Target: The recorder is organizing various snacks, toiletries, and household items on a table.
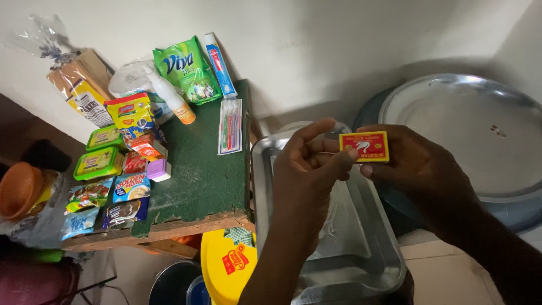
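Holding a small red and yellow matchbox [364, 146] above a metal tray [361, 248], the right hand [418, 164] pinches its side while the left hand [307, 164] fingertips grip its end. Box looks closed; no match is out yet.

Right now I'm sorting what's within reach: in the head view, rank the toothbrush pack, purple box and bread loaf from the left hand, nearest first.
From the left hand, which shares the matchbox with the right hand:
1. Toothbrush pack, on the green table's near right edge.
2. Purple box, at mid-table among the packets.
3. Bread loaf, at the far left against the wall.
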